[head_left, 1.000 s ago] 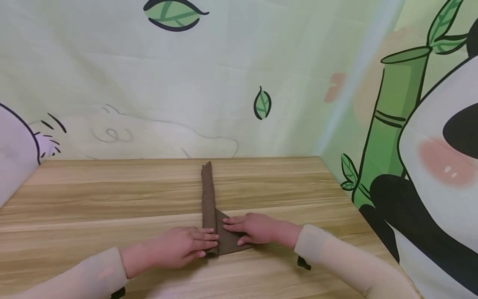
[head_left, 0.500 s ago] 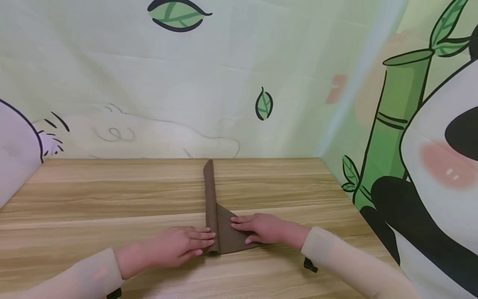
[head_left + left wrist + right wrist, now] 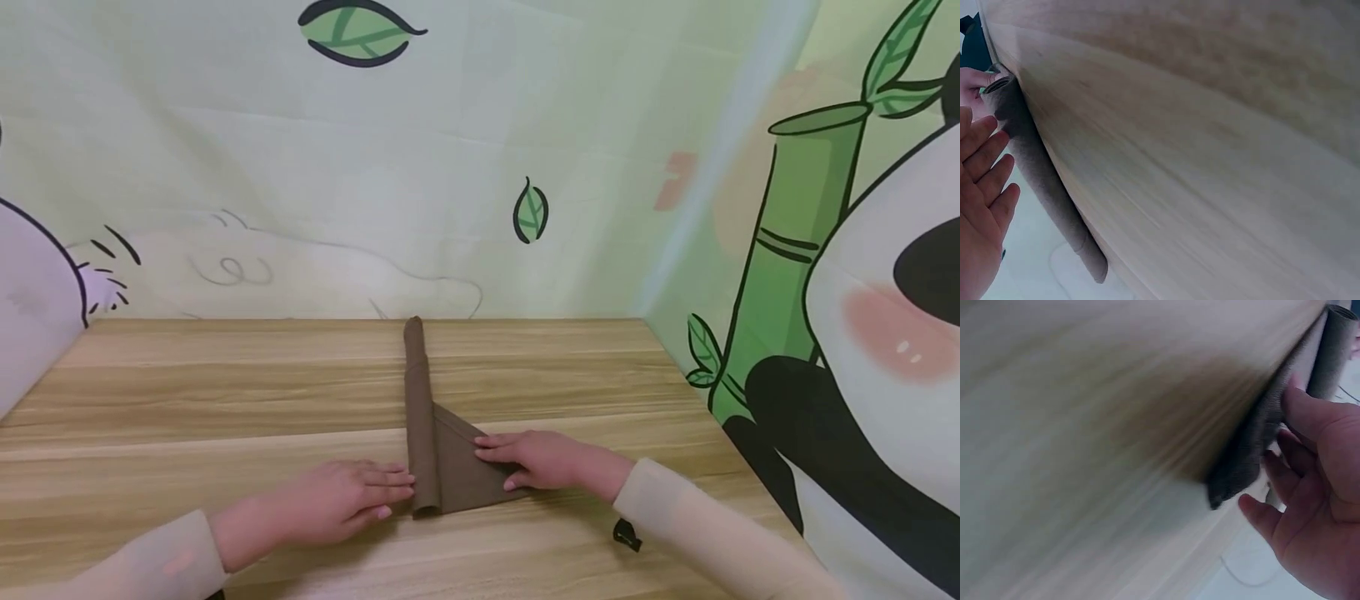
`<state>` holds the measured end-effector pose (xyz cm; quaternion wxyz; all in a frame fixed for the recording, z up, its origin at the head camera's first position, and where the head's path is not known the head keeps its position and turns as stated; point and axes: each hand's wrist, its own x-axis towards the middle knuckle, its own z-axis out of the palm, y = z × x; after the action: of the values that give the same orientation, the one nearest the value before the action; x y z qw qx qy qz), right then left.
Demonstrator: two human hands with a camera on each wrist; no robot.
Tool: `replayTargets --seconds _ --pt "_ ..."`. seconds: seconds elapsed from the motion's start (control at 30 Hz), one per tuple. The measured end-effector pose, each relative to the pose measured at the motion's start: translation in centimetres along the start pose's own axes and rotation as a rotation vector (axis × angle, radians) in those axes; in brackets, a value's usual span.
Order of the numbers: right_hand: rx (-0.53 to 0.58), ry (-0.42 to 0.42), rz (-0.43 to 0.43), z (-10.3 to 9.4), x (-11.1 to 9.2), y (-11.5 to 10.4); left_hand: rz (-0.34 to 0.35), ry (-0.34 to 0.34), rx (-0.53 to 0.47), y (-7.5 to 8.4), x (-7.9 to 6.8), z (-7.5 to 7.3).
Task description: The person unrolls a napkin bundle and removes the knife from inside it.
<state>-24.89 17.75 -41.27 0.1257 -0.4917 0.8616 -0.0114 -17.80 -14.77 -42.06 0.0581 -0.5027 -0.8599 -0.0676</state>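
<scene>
A brown cloth [image 3: 474, 467] lies on the wooden table, its left side wound into a long roll [image 3: 422, 417] that points away from me. To the right of the roll, the unrolled part spreads flat as a triangle. My left hand [image 3: 345, 500] has its fingertips right at the roll's near left side, fingers extended, as the left wrist view also shows. On the flat part rest the fingers of my right hand [image 3: 551, 460], near its right corner. In the right wrist view the thumb touches the dark cloth [image 3: 1241, 459] while the other fingers are loosely bent.
The wooden table [image 3: 225, 383] runs back to a pale printed backdrop [image 3: 375, 167] with leaves. On the right side the backdrop bears a bamboo stalk [image 3: 798, 225] and a panda. A small black item [image 3: 626, 535] hangs at the right sleeve.
My left hand has drawn back to the left, from on top of the roll to its side. My right hand has slid right, and more of the flat cloth shows.
</scene>
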Motion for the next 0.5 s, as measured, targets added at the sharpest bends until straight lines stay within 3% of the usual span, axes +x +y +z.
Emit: replayTargets --seconds 0.13,0.23,0.5 --pt "0.017 0.004 0.024 -0.6 0.5 -0.4 -0.002 0.028 0.001 0.2 0.2 -0.2" --pt "0.03 0.018 0.034 -1.1 1.4 -0.8 0.008 0.012 0.0 0.4 1.0 -0.3" --pt "-0.005 0.005 0.041 -0.9 4.0 -1.6 0.136 -0.071 0.073 0.9 3.5 0.7"
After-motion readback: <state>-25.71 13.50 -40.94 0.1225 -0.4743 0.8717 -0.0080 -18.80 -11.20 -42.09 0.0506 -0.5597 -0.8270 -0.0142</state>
